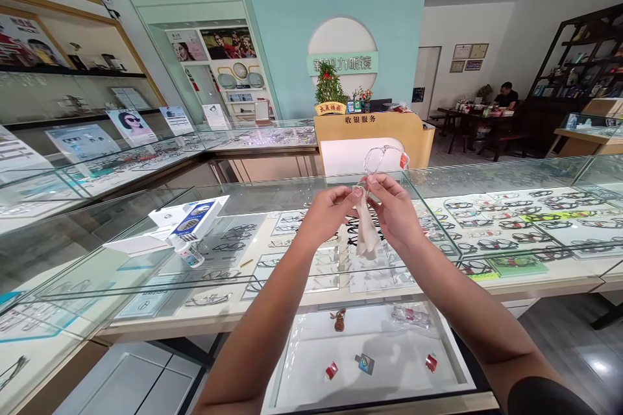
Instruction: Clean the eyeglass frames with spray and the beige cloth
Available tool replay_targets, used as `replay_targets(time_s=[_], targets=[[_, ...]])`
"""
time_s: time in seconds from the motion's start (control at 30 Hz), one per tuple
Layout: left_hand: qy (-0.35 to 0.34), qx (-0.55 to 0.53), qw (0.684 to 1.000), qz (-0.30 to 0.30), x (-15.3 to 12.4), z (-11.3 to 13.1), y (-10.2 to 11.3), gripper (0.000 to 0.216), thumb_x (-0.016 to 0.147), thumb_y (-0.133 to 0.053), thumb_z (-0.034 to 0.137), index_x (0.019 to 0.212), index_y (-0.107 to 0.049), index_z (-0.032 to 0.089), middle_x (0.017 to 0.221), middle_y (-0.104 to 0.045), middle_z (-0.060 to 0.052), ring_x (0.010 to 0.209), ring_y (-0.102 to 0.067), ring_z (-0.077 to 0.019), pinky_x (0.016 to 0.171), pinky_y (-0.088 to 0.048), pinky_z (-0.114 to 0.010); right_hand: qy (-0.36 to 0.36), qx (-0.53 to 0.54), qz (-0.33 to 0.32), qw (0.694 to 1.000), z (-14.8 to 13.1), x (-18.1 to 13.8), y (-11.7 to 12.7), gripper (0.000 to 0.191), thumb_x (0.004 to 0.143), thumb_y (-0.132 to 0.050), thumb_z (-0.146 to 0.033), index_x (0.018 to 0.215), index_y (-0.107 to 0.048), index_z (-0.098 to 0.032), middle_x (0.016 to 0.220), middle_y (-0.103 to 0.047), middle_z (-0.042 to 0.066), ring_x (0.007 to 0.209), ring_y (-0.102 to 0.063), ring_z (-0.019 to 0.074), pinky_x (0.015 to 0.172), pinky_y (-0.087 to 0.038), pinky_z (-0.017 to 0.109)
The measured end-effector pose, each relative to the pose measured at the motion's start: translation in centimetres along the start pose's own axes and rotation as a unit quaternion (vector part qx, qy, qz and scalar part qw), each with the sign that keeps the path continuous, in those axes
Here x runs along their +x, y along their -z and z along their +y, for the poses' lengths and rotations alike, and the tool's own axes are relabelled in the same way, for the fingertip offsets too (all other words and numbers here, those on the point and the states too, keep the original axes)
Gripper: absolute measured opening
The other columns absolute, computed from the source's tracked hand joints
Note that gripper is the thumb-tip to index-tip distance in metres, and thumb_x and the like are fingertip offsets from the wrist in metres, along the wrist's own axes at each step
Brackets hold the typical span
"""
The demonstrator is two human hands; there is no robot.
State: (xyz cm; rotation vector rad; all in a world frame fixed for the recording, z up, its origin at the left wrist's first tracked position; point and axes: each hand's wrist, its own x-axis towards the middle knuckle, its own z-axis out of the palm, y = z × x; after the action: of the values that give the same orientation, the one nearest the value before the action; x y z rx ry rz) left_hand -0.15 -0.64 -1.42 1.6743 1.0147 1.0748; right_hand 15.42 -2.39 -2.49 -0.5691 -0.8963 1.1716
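Note:
A pair of thin-framed eyeglasses (374, 159) is held up over the glass counter, with an orange-red sticker or tag on its right lens. My right hand (396, 207) is closed on the glasses' lower part. Close beside it, my left hand (325, 213) pinches a pale cleaning cloth (367, 237), which hangs down between the hands. The cloth appears to be around a thin part of the glasses, though the fingers hide exactly which part.
Under my hands runs a glass display counter (287, 272) with rows of spectacles inside. A small white bottle (189, 253) and an open blue-and-white box (195, 220) stand on its left. Below, an open white drawer (389, 376) holds small items. A person (507, 97) sits far right.

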Motion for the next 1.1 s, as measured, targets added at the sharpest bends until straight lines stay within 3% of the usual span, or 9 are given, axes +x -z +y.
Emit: replay_targets(time_s=[0.2,0.4,0.57,0.73,0.93,1.1], targets=[[-0.015,-0.108,0.994,-0.025,0.6,-0.6,0.1,0.044,0.083,-0.085,0.061,0.086,-0.075,0.018,0.09,-0.071,-0.003,0.085,-0.062,-0.0153,0.083,-0.049,-0.029,-0.02,0.009,-0.012,1.0,0.1,0.0,0.0,0.039,0.061,-0.101,-0.052,0.078,-0.077,-0.026,0.094,-0.073,0.0,0.077,-0.055,0.0131,0.067,-0.046,0.028],[0.018,-0.224,0.972,-0.066,0.6,-0.6,0.0,0.046,0.073,-0.096,0.052,0.087,-0.07,0.017,0.083,-0.062,0.0,0.079,-0.059,-0.0132,0.079,-0.049,-0.03,-0.056,0.036,-0.021,0.998,0.3,0.2,0.1,0.042,0.056,-0.105,-0.05,0.076,-0.079,-0.024,0.1,-0.075,0.0,0.087,-0.062,0.0146,0.07,-0.049,0.026],[0.056,-0.225,0.968,-0.101,0.3,-0.7,0.0,0.047,0.075,-0.096,0.048,0.099,-0.067,0.019,0.088,-0.062,0.001,0.08,-0.058,-0.0129,0.075,-0.045,-0.028,-0.062,0.033,-0.027,0.997,0.4,0.4,0.2,0.04,0.055,-0.105,-0.049,0.076,-0.08,-0.026,0.094,-0.074,0.0,0.08,-0.06,0.0139,0.066,-0.049,0.026],[0.03,-0.187,0.978,-0.093,0.2,-0.8,0.3,0.044,0.081,-0.092,0.05,0.091,-0.062,0.019,0.085,-0.058,0.003,0.081,-0.054,-0.0122,0.079,-0.043,-0.028,-0.068,0.031,-0.043,0.996,0.8,0.7,0.5,0.037,0.059,-0.103,-0.049,0.078,-0.082,-0.026,0.09,-0.075,0.0,0.076,-0.059,0.0135,0.066,-0.048,0.027],[0.03,-0.183,0.977,-0.104,0.2,-1.0,0.4,0.044,0.085,-0.088,0.05,0.107,-0.066,0.02,0.095,-0.068,0.001,0.092,-0.062,-0.0157,0.088,-0.046,-0.031,-0.081,0.05,-0.053,0.994,1.2,1.0,0.7,0.036,0.06,-0.103,-0.045,0.08,-0.082,-0.024,0.094,-0.077,0.0,0.079,-0.062,0.013,0.068,-0.048,0.025],[0.018,-0.215,0.971,-0.105,0.5,-1.0,-0.3,0.048,0.076,-0.095,0.046,0.101,-0.066,0.018,0.087,-0.068,0.001,0.079,-0.062,-0.0145,0.076,-0.047,-0.029,-0.082,0.066,-0.059,0.993,0.8,1.0,0.7,0.034,0.062,-0.103,-0.042,0.08,-0.082,-0.023,0.101,-0.077,0.0,0.084,-0.063,0.0132,0.072,-0.05,0.025]])
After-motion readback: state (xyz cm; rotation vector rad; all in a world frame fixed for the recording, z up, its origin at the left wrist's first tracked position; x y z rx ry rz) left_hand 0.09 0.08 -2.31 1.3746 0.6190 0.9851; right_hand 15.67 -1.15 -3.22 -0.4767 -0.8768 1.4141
